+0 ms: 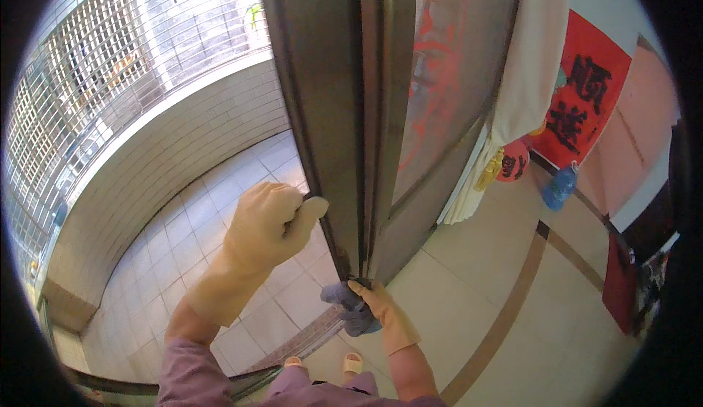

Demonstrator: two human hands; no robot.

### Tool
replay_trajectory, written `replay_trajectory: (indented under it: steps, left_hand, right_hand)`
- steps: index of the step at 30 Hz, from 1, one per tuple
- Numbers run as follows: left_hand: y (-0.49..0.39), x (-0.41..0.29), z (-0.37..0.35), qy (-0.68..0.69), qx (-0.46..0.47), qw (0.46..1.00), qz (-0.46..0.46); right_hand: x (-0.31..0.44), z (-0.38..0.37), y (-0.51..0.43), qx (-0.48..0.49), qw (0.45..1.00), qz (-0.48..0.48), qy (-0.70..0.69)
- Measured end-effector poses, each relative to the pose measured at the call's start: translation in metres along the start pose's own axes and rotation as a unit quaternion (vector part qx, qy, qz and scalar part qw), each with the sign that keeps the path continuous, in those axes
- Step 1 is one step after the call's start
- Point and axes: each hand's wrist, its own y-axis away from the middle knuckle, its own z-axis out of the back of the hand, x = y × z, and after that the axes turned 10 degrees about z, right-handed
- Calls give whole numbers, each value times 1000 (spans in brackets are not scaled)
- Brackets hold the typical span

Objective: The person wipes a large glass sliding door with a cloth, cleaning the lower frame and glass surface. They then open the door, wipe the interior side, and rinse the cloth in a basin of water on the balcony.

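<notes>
My left hand [272, 223], in a pale rubber glove, grips the outer edge of a dark metal sliding-door frame [329, 105]. Its thumb lies against the face of the frame and the fingers curl around the balcony side. Lower down, my right hand [376, 300], gloved alike, holds a bunched grey cloth [354, 311]. That cloth is pressed to the lower visible part of the frame. Beside the frame is a frosted glass door panel [445, 72] with red markings on it.
Left lies a tiled balcony floor [192, 242] with a low tiled wall [181, 132] and a metal window grille [110, 77]. A floor track [307, 341] runs near my slippered feet. At right are a cream curtain [527, 66], red paper with writing [585, 88] and a blue plastic bag [560, 187].
</notes>
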Motion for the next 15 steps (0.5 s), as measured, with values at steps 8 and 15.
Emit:
replay_trajectory:
  steps: [8, 15]
  left_hand:
    - [56, 14, 35, 3, -10, 996, 85]
    - [49, 0, 50, 12, 9, 996, 92]
  right_hand:
    - [66, -10, 16, 117, 922, -8, 368]
    - [61, -40, 12, 16, 864, 80, 497]
